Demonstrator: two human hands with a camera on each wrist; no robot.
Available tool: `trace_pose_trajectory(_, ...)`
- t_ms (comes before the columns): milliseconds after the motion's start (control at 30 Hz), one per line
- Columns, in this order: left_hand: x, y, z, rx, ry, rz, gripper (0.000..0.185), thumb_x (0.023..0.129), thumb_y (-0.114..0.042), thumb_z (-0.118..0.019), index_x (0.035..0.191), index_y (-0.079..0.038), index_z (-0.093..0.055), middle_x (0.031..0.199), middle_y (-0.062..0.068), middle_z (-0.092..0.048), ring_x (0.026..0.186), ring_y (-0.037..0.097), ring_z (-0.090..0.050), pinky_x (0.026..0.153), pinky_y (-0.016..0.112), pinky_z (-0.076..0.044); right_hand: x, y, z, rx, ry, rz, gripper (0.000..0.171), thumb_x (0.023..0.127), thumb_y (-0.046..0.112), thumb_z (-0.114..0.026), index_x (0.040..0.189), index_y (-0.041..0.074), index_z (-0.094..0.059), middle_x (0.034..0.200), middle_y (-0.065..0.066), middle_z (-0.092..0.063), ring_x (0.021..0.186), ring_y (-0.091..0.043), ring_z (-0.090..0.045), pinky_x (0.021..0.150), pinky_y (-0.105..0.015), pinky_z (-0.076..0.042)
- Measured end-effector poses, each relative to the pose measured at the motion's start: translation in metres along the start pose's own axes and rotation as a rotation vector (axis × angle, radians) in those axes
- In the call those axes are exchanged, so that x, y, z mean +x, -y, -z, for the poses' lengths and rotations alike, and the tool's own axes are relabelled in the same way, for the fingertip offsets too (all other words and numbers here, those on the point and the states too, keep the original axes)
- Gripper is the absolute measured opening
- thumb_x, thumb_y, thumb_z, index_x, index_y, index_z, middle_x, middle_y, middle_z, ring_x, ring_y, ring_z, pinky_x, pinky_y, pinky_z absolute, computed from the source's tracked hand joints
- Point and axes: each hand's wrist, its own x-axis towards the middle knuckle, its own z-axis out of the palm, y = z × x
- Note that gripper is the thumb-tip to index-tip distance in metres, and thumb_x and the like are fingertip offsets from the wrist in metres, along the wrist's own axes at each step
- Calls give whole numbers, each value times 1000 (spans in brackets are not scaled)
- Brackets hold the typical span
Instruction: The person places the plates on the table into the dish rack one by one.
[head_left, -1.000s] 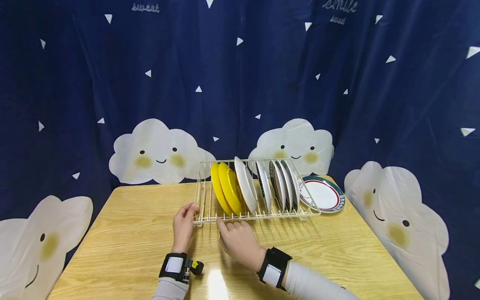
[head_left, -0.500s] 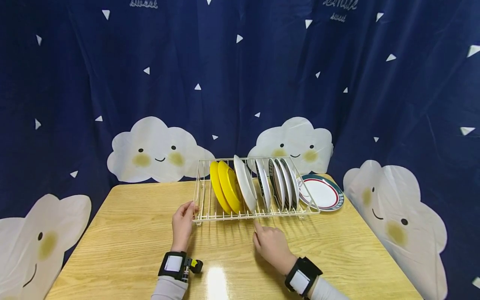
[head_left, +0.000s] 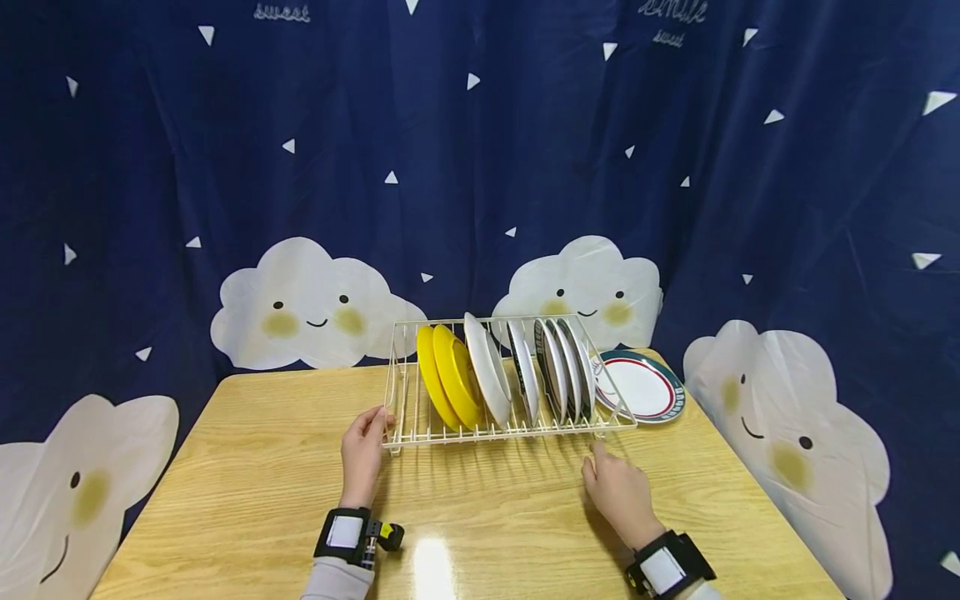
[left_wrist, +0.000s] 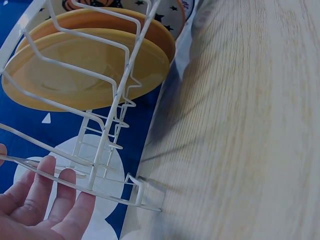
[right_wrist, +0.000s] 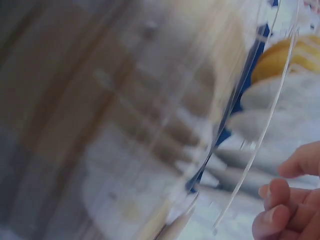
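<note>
A white wire dish rack (head_left: 411, 442) stands on the table. My left hand (head_left: 363, 454) grips its left end; in the left wrist view the fingers (left_wrist: 42, 192) curl around the bottom wire. My right hand (head_left: 621, 492) is just in front of the rack's right front corner, index finger extended toward the front rail and the others curled, holding nothing. Upright in the rack lean two yellow plates (head_left: 459, 379), a deep white dish (head_left: 483, 367), a white plate with a dark patterned rim (head_left: 524, 375) and several more dark-edged plates (head_left: 555, 367). The right wrist view is partly blurred.
A white plate with a green patterned rim and red ring (head_left: 637, 387) lies flat behind the rack's right end. The wooden table (head_left: 262, 467) ends at a navy curtain (head_left: 450, 125) with cloud pictures. Both wrists wear black straps (head_left: 345, 533) with small devices.
My right hand has moved to the right along the rack's front rail, from near its left part to its right corner. The left hand keeps its grip; rack and plates stay put.
</note>
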Motion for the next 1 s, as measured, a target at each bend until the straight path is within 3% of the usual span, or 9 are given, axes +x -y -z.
trace_pose_trajectory(133, 0, -2, 1, 4, 7, 14, 44, 87, -45, -51, 114, -10, -57, 103, 13, -65, 96, 22, -58, 84, 40, -46, 2, -22, 6, 28, 68, -110, 19, 81, 21, -58, 90, 5, -53, 47, -11, -52, 37, -27, -47, 33, -35, -25)
trace_pose_trajectory(267, 1, 1, 1, -9, 0, -13, 46, 87, -45, -51, 114, -7, -57, 102, 16, -65, 98, 29, -58, 82, 41, -46, 7, -45, 10, 55, 149, -225, 22, 85, 24, -53, 96, 5, -53, 52, -15, -55, 41, -30, -50, 33, -37, -27)
trace_pose_trajectory(467, 12, 25, 0, -29, -10, -88, 50, 85, -48, -52, 112, -7, -59, 93, 6, -68, 91, 21, -61, 73, 30, -48, 17, -75, 13, 91, 247, -347, 28, 87, 25, -46, 100, 3, -55, 66, -23, -61, 51, -35, -56, 38, -41, -35)
trace_pose_trajectory(600, 6, 11, 2, -9, 5, -53, 45, 88, -43, -51, 113, -7, -58, 98, 11, -67, 92, 22, -61, 75, 29, -48, 24, -92, 9, 174, 283, -422, 32, 88, 27, -45, 98, -1, -57, 76, -24, -63, 59, -33, -58, 44, -39, -39)
trace_pose_trajectory(667, -3, -6, 3, 8, 9, -17, 43, 90, -39, -50, 114, -4, -57, 103, 18, -64, 93, 20, -60, 76, 27, -47, 27, -100, 5, 227, 278, -454, 33, 88, 28, -46, 94, -2, -58, 75, -22, -63, 61, -31, -58, 47, -36, -39)
trace_pose_trajectory(733, -5, -10, 4, 14, 15, -1, 44, 89, -40, -50, 114, -5, -57, 104, 17, -64, 93, 18, -60, 73, 21, -46, 30, -108, 0, 281, 282, -511, 35, 89, 30, -47, 90, -3, -59, 70, -18, -63, 57, -26, -57, 48, -33, -38)
trace_pose_trajectory(800, -4, -10, 3, 21, 14, 16, 44, 89, -41, -50, 114, -6, -57, 105, 16, -64, 94, 17, -60, 73, 20, -46, 33, -115, -5, 326, 279, -572, 37, 89, 32, -46, 85, -3, -59, 61, -12, -62, 53, -21, -56, 48, -29, -37)
trace_pose_trajectory(867, -1, -3, 2, 19, 9, 9, 47, 88, -44, -50, 114, -6, -58, 103, 15, -65, 99, 26, -58, 77, 27, -47, 36, -122, -9, 379, 288, -644, 39, 89, 32, -46, 82, -4, -60, 56, -10, -63, 48, -18, -56, 47, -27, -38)
trace_pose_trajectory(1000, -1, 1, 1, 6, -2, -10, 48, 88, -44, -50, 114, -5, -57, 102, 16, -65, 99, 29, -57, 81, 37, -47, 42, -132, -19, 525, 297, -801, 42, 88, 31, -44, 83, -8, -59, 50, -6, -62, 41, -13, -57, 44, -25, -46)
